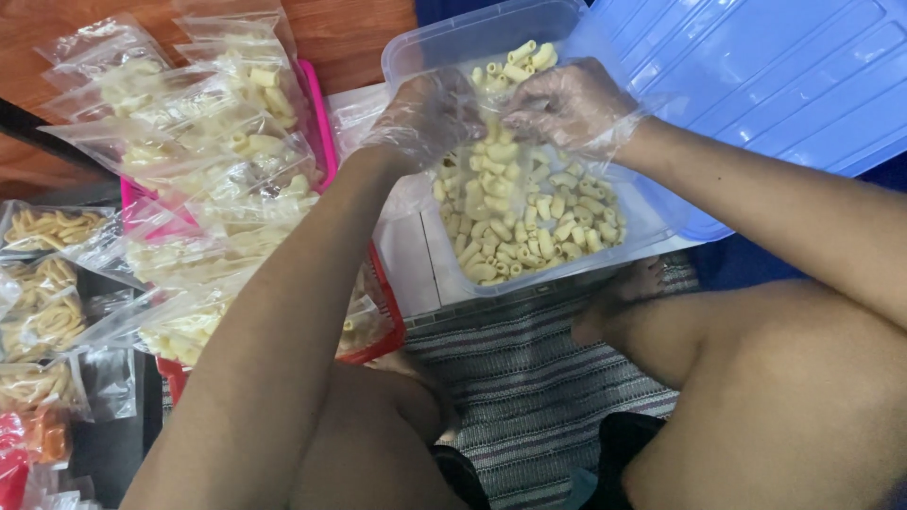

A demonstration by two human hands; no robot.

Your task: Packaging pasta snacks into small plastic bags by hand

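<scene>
Both my hands wear thin clear plastic gloves and meet over a clear plastic tub [652, 227] of pale tube-shaped snack pieces [515, 222]. My left hand [425, 118] pinches the edge of a small clear bag [482, 165] that hangs above the tub with pieces inside. My right hand [567, 104] grips the bag's other side, fingers curled around a few pieces at its mouth.
To the left lie several filled clear bags [203, 142] stacked on a pink tray [321, 123] and a red tray [387, 326]. A blue lid [756, 66] leans behind the tub. A striped mat [529, 378] and my bare knees are below.
</scene>
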